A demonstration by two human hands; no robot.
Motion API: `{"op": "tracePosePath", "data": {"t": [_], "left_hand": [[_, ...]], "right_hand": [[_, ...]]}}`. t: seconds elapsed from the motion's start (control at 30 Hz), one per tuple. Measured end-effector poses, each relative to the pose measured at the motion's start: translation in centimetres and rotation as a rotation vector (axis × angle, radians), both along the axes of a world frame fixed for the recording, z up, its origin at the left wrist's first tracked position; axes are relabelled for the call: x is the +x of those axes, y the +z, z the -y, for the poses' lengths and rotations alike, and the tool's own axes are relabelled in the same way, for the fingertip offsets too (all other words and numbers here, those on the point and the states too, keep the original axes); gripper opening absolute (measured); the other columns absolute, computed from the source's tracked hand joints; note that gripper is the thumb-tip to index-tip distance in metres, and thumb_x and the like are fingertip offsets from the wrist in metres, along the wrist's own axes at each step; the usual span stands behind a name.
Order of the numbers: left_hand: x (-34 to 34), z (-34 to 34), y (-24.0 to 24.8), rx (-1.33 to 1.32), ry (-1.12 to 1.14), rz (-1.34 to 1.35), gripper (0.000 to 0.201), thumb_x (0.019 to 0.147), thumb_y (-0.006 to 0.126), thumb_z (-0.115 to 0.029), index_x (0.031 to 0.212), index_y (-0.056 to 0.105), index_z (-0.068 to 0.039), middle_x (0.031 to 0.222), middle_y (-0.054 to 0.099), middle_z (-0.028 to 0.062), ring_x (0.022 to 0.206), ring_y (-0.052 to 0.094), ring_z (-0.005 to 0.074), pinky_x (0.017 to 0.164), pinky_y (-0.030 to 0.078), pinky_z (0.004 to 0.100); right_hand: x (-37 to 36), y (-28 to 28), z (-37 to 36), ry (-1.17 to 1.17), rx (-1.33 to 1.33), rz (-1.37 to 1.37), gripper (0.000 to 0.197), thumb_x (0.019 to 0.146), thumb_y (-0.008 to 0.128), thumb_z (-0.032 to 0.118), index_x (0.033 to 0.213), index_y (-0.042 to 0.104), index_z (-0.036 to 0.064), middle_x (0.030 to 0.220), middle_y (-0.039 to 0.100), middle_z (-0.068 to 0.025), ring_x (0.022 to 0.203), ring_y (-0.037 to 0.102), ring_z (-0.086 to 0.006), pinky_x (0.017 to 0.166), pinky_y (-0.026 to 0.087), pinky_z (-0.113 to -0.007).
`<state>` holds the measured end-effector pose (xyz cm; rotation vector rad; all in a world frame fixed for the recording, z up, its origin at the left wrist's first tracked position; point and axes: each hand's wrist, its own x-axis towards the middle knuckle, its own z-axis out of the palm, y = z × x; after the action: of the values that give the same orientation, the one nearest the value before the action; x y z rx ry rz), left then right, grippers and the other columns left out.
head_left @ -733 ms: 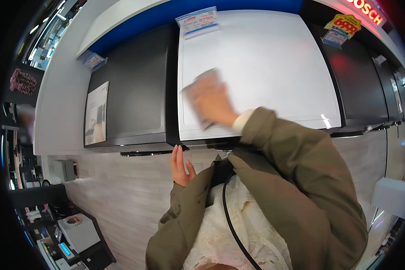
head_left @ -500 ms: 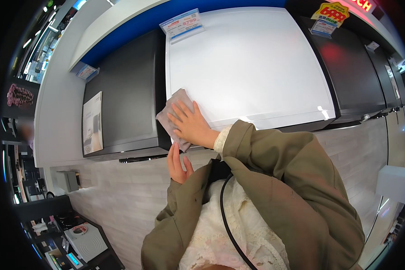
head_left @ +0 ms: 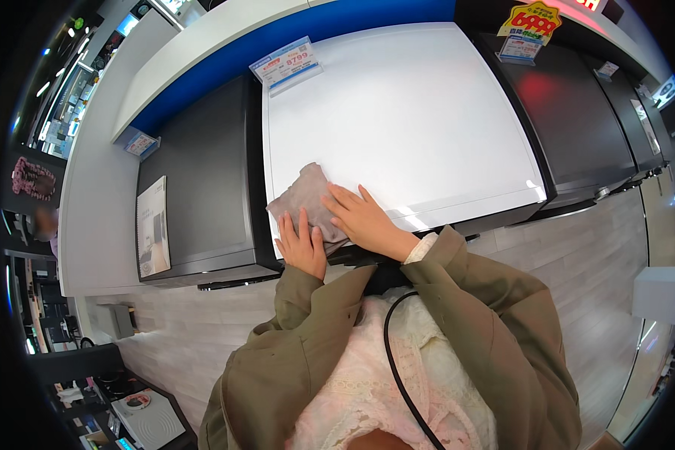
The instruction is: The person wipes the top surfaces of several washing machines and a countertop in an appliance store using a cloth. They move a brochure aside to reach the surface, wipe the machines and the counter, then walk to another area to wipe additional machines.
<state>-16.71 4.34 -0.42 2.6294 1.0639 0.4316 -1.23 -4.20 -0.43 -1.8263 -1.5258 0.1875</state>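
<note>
A greyish-pink cloth lies crumpled on the near left corner of a white appliance top, with one end drooping at the front edge. On its near left part rests my left hand, fingers stretched out and apart. My right hand lies flat beside the cloth's right side, its fingertips at the cloth's edge and the palm over the white surface. Neither hand grips the cloth. Both forearms are in olive sleeves.
A dark appliance stands to the left, bearing a spiral-bound booklet. Another dark appliance is on the right. Price-card stands sit along the back. A white box-like object is at the far right, above pale flooring.
My left hand has come up onto the cloth. The right hand has slid off it to the right, onto the white top. The view has shifted slightly.
</note>
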Motion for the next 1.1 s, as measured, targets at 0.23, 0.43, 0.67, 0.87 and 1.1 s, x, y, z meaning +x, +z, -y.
{"op": "tracePosePath", "data": {"t": [0.23, 0.43, 0.67, 0.87, 1.1], "left_hand": [[-4.3, -1.2, -1.7, 0.028, -0.098, 0.173, 0.041, 0.096, 0.036, -0.012, 0.136, 0.037, -0.002, 0.139, 0.032, 0.0265, 0.129, 0.029, 0.0457, 0.106, 0.025, 0.0498], [-6.3, -0.8, -1.6, -0.054, -0.074, 0.012, 0.051, 0.085, 0.035, 0.002, 0.136, 0.035, 0.001, 0.143, 0.034, 0.0185, 0.135, 0.028, 0.0331, 0.108, 0.007, 0.0557], [-2.9, 0.3, -0.7, -0.006, -0.244, 0.040, 0.057, 0.080, 0.036, 0.006, 0.137, 0.037, -0.001, 0.142, 0.037, 0.0148, 0.134, 0.032, 0.0288, 0.109, 0.004, 0.0539], [0.8, 0.5, 0.3, -0.141, -0.452, 0.303, 0.053, 0.077, 0.037, 0.011, 0.127, 0.047, 0.001, 0.136, 0.041, 0.0223, 0.128, 0.038, 0.0355, 0.105, 0.029, 0.0482], [1.3, 0.3, 2.0, 0.003, -0.500, 0.094, 0.048, 0.080, 0.042, 0.006, 0.128, 0.047, 0.000, 0.137, 0.040, 0.0216, 0.127, 0.039, 0.0347, 0.104, 0.030, 0.0463]], "right_hand": [[-4.8, 1.2, -3.7, -0.036, 0.118, 0.155, 0.059, 0.074, 0.064, 0.051, 0.124, 0.052, 0.0226, 0.145, 0.024, -0.0199, 0.131, 0.010, -0.0546, 0.089, 0.021, -0.075], [-4.3, 1.3, -3.0, 0.064, 0.031, 0.236, 0.054, 0.071, 0.067, 0.044, 0.119, 0.056, 0.0200, 0.140, 0.034, -0.0156, 0.131, 0.016, -0.0507, 0.093, 0.022, -0.071], [-3.8, 0.1, -1.9, -0.069, 0.113, 0.297, 0.041, 0.074, 0.062, 0.030, 0.108, 0.058, 0.0090, 0.129, 0.046, -0.0132, 0.128, 0.029, -0.0401, 0.090, 0.033, -0.057], [-2.5, 1.0, -0.8, -0.186, 0.005, 0.429, 0.033, 0.072, 0.060, 0.021, 0.099, 0.055, 0.0033, 0.102, 0.051, -0.0107, 0.097, 0.047, -0.0253, 0.069, 0.038, -0.040], [-1.6, 1.9, 0.4, -0.217, -0.047, 0.316, 0.033, 0.074, 0.063, 0.022, 0.098, 0.052, 0.0036, 0.090, 0.049, -0.0107, 0.082, 0.053, -0.0234, 0.054, 0.043, -0.031]]}}
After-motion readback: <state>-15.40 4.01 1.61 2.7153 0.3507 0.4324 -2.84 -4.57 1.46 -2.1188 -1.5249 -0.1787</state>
